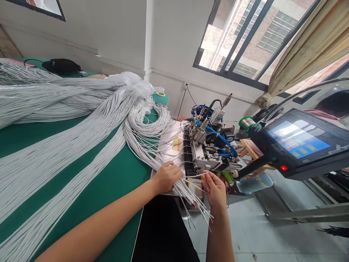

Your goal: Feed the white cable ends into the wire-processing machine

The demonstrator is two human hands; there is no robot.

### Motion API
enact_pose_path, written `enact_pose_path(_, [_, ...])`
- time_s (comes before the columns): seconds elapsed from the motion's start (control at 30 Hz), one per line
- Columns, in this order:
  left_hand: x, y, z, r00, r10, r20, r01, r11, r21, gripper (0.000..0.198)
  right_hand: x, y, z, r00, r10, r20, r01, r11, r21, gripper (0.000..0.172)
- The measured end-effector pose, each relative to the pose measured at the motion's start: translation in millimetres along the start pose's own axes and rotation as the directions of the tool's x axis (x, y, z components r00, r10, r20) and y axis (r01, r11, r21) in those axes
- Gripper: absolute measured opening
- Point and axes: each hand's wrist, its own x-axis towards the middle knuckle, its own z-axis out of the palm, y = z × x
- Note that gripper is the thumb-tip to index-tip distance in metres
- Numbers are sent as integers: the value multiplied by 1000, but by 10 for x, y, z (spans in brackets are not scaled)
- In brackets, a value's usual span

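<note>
My left hand lies closed over a bundle of thin white wires at the front edge of a white machine plate; the wire ends fan out below and to the right of it. My right hand pinches a single white wire and holds its tip level, just in front of the small wire-processing machine with blue air hoses. Great bundles of the same white wire stretch across the green table from the far left to my left hand.
A touch-screen control panel with a red lit button stands on an arm at the right. Spools of solder wire sit behind the machine. A black pouch lies at the table's far end. Windows and a curtain are behind.
</note>
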Motion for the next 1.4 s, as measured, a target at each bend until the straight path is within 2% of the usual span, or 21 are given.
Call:
enact_pose_path(0.17, [-4,-17,22,998,10,61,-10,1000,13,18,-5,-35,-55,994,9,105,-5,999,-38,32])
enact_pose_path(0.33, [-1,-17,33,996,15,89,-18,999,27,18,4,-62,-177,975,68,212,-53,996,-74,31])
enact_pose_path(0.5, [-2,-9,28,997,-6,76,1,998,57,27,57,2,-268,985,58,162,-35,989,-144,35])
enact_pose_path(0.6, [7,5,6,997,-16,79,11,998,66,36,97,66,-291,993,16,118,15,966,-258,36])
enact_pose_path(0.77, [33,32,-2,994,-46,98,36,994,103,36,134,140,-258,990,-98,101,137,835,-533,35])
enact_pose_path(0.87, [39,41,11,992,-83,93,71,990,126,35,150,169,-230,986,-127,104,165,782,-601,37])
enact_pose_path(1.0, [36,47,10,984,-146,103,133,983,128,37,204,207,-211,986,-123,111,165,778,-607,36])
enact_pose_path(1.2, [33,58,-1,978,-182,100,167,975,144,39,291,306,-195,988,-36,151,96,906,-412,31])
enact_pose_path(1.4, [52,74,-33,981,-180,68,168,973,156,37,304,364,-202,988,-29,152,83,928,-363,26])
